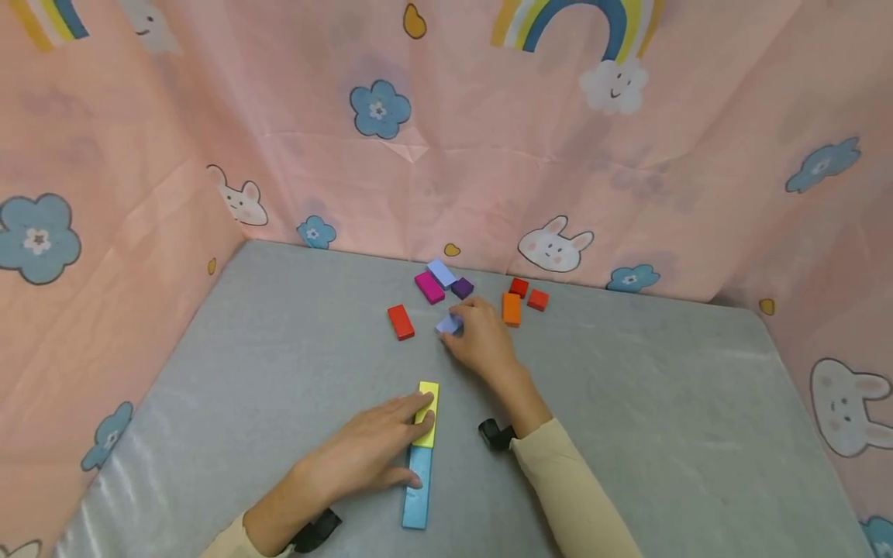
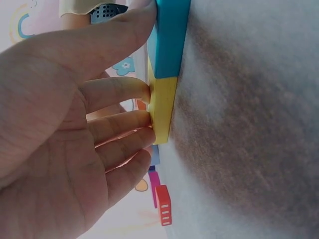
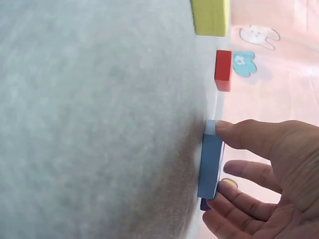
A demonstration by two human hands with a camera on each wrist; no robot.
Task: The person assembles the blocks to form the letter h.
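Resting beside the nearest pieces, the left hand (image 1: pixel 370 448) has loosely extended fingers, its thumb touching the blue block (image 1: pixel 415 508) and fingertips touching the yellow block (image 1: pixel 424 439). These lie end to end on the surface (image 1: pixel 279 403); an uneven sideways push could break their line. Beyond, the right hand (image 1: pixel 483 341) holds a pale blue block (image 1: pixel 449 324) between thumb and fingers; a slack grip could let it twist or drop. Counting outward: one blue, one yellow, one held pale blue, one red block (image 1: pixel 401 322), one orange block (image 1: pixel 512 310), one magenta block (image 1: pixel 429 287), one dark purple block (image 1: pixel 463 288), two small red blocks (image 1: pixel 538 300), one more pale blue piece (image 1: pixel 442 273).
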